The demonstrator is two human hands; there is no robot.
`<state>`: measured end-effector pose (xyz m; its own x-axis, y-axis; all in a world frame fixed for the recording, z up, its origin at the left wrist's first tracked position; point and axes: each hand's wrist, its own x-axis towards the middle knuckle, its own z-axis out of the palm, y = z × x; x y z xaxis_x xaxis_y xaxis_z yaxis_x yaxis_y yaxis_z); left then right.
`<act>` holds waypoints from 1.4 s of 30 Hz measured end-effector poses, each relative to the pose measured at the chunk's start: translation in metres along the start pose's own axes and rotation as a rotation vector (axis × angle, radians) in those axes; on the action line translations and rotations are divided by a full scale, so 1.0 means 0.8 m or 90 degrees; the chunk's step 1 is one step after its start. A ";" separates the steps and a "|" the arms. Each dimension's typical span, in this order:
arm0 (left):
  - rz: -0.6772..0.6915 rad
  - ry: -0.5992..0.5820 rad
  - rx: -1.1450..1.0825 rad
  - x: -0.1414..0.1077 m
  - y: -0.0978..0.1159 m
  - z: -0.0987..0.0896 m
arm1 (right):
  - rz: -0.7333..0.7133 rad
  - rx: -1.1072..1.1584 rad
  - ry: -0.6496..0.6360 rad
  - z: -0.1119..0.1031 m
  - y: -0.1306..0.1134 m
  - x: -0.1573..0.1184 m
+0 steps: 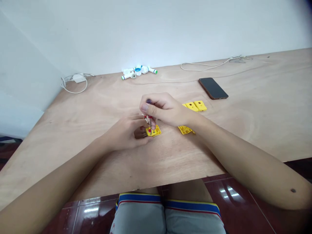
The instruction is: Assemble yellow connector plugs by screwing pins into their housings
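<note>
My right hand [159, 109] is closed around a small screwdriver [150, 125], which points down with its dark handle end showing above my fist. The shaft's tip meets a small yellow plastic housing [157, 130] with a red spot on its face. Fingers and thumb of my left hand [129, 133] pinch that housing at its left side, down on the table. Partly behind my right wrist lies an open yellow shell [185, 130], hollow side up. Farther back, several yellow pieces [200, 105] with dark round spots sit in a row, partly covered by my right hand.
A dark phone [213, 88] lies on the wooden table [255, 130] at the right. White tubular parts with green ends [138, 71] rest near the wall. White cables [207, 67] lie along the back, and a white adapter [79, 78] sits at the back left.
</note>
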<state>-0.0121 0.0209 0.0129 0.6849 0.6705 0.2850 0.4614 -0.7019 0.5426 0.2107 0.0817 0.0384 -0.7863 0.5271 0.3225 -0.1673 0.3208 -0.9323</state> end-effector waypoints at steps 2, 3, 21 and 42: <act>0.006 0.003 -0.004 0.000 -0.001 0.000 | -0.006 0.000 0.014 0.000 0.002 0.001; 0.010 0.005 -0.005 0.000 -0.001 0.001 | -0.014 0.001 0.020 0.000 0.003 0.001; -0.002 -0.006 0.066 -0.003 -0.005 0.000 | -0.045 -0.034 0.149 -0.039 -0.004 0.002; -0.015 -0.019 0.060 -0.005 -0.004 0.000 | 0.056 -0.142 0.174 -0.078 0.016 -0.004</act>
<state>-0.0165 0.0202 0.0103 0.6889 0.6809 0.2486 0.5282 -0.7064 0.4712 0.2485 0.1333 0.0359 -0.5986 0.7417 0.3027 0.0521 0.4131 -0.9092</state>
